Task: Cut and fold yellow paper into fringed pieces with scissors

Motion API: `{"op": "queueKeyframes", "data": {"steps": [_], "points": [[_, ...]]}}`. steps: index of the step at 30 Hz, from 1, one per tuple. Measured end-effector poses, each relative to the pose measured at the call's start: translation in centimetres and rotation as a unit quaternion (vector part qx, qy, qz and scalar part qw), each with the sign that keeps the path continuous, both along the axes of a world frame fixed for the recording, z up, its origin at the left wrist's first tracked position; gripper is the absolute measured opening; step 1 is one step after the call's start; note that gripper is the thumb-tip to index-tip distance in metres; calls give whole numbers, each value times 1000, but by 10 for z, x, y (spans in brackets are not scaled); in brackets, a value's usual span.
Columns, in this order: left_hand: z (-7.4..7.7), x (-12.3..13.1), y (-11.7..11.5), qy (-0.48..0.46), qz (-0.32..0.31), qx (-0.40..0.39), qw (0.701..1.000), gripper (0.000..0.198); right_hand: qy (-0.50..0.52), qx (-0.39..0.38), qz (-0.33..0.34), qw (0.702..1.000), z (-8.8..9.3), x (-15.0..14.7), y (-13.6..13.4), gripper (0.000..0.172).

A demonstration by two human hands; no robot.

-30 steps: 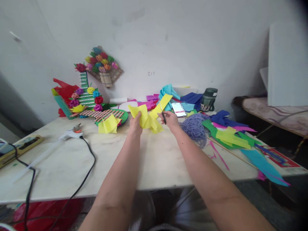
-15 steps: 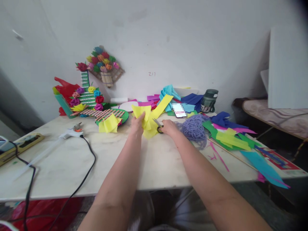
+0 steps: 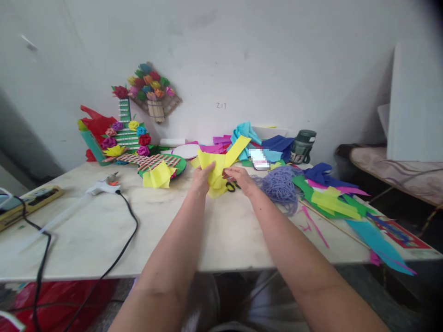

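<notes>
My left hand (image 3: 200, 179) is closed on a crumpled sheet of yellow paper (image 3: 216, 167), held just above the pale table (image 3: 214, 230). My right hand (image 3: 241, 178) pinches the same sheet at its right side. A long yellow strip of the paper sticks up to the right. Black-handled scissors (image 3: 232, 186) lie on the table just under my right hand, partly hidden by it. A second folded yellow piece (image 3: 157, 175) rests to the left, against a green round craft board (image 3: 178, 163).
A glue gun (image 3: 102, 186) with a black cord (image 3: 128, 240) lies at the left. Purple yarn (image 3: 280, 182), coloured paper scraps (image 3: 332, 196) and a thin stick (image 3: 332, 220) cover the right side. Paper-flower crafts (image 3: 129, 133), a phone (image 3: 259, 158) and a dark jar (image 3: 303, 146) stand along the wall.
My right hand lowered the scissors onto the table, let them go and took hold of the yellow paper. The paper came down closer to the table.
</notes>
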State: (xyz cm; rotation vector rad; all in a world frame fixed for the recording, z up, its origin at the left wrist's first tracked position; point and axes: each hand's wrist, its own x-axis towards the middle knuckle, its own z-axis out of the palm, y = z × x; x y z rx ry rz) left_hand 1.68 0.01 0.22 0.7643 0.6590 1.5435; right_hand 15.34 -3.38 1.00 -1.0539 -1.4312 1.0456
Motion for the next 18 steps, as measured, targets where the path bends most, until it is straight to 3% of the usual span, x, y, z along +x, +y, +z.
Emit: {"op": "queueKeyframes", "data": {"steps": [8,18], "points": [[0,3,0,-10,7,4,1000,32,39,-17,81,996,-3,-10,-5,15],[2,7,-1,-41,10,-20,999,28,52,-10,17,998,-9,-13,2,14]]}}
